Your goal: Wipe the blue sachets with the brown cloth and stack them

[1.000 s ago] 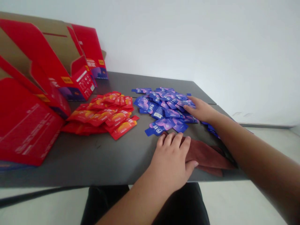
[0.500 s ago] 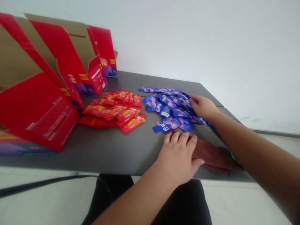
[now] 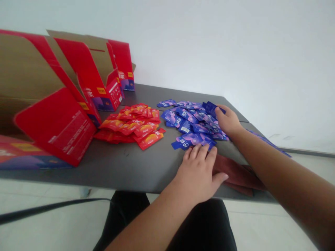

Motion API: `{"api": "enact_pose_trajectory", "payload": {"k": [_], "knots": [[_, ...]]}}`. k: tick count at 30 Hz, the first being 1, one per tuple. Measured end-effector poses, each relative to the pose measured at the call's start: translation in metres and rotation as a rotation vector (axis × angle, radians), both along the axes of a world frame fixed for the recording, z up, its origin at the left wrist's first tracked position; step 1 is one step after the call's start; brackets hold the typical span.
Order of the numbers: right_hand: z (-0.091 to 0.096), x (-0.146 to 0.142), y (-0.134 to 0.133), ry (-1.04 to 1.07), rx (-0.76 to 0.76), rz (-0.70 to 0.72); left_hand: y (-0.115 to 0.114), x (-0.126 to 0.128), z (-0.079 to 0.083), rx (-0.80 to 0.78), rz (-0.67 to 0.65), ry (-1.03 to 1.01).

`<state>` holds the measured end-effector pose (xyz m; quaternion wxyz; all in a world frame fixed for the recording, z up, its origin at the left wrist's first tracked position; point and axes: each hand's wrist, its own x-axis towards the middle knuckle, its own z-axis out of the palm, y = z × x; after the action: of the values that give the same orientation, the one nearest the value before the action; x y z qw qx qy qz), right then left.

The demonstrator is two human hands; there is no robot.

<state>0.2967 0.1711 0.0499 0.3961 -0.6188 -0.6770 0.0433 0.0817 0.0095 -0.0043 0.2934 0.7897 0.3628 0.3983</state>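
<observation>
My left hand point(image 3: 198, 173) lies flat with fingers stretched out on a dark red cloth point(image 3: 235, 173) near the table's front edge; its fingertips touch the nearest blue sachet. My right hand point(image 3: 228, 120) rests on the right side of a pile of blue sachets point(image 3: 192, 120), its fingers curled around a few lifted blue sachets at the pile's far right. A pile of red and orange sachets point(image 3: 132, 126) lies to the left of the blue pile.
Open red cardboard display boxes point(image 3: 86, 75) stand along the left of the dark grey table point(image 3: 125, 164). More blue sachets point(image 3: 267, 141) lie under my right forearm. A white wall is behind; my dark-clothed legs show below the table edge.
My right hand slid to the far right of the blue pile and curled on a few sachets, lifting them. My left hand stayed on the cloth. The view shifted left.
</observation>
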Motion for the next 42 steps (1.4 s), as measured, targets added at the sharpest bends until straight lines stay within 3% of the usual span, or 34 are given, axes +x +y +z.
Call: {"api": "enact_pose_trajectory", "payload": {"k": [4, 7, 8, 10, 13, 17, 20, 25, 28, 33, 42], "knots": [[0.0, -0.043, -0.067, -0.1, 0.016, 0.207, 0.016, 0.002, 0.001, -0.225, 0.232, -0.414], [-0.004, -0.074, -0.127, -0.362, -0.083, 0.696, 0.035, -0.009, 0.001, -0.328, 0.341, -0.527], [-0.006, -0.079, -0.144, -0.439, -0.063, 0.745, 0.04, -0.015, 0.002, -0.344, 0.367, -0.523], [-0.009, -0.082, -0.17, -0.516, -0.035, 0.689, 0.044, -0.031, 0.003, -0.344, 0.425, -0.47], [-0.02, -0.068, -0.189, -0.563, -0.091, 0.391, 0.038, -0.049, 0.008, -0.297, 0.487, -0.291], [-0.039, -0.043, -0.194, -0.593, -0.207, 0.186, 0.026, -0.047, 0.009, -0.261, 0.435, 0.013], [-0.047, -0.032, -0.195, -0.532, -0.157, 0.124, 0.021, -0.044, 0.01, -0.212, 0.384, 0.16], [-0.043, -0.028, -0.197, -0.363, -0.091, 0.105, 0.013, -0.075, 0.015, -0.123, 0.148, 0.338], [-0.032, -0.041, -0.2, -0.24, -0.079, 0.237, 0.01, -0.096, 0.015, -0.089, -0.022, 0.544], [-0.013, -0.083, -0.201, -0.243, -0.211, 0.561, 0.012, -0.099, 0.01, -0.004, -0.05, 0.534], [-0.018, -0.098, -0.176, -0.295, -0.321, 0.685, 0.012, -0.1, 0.004, -0.007, -0.046, 0.481]]}}
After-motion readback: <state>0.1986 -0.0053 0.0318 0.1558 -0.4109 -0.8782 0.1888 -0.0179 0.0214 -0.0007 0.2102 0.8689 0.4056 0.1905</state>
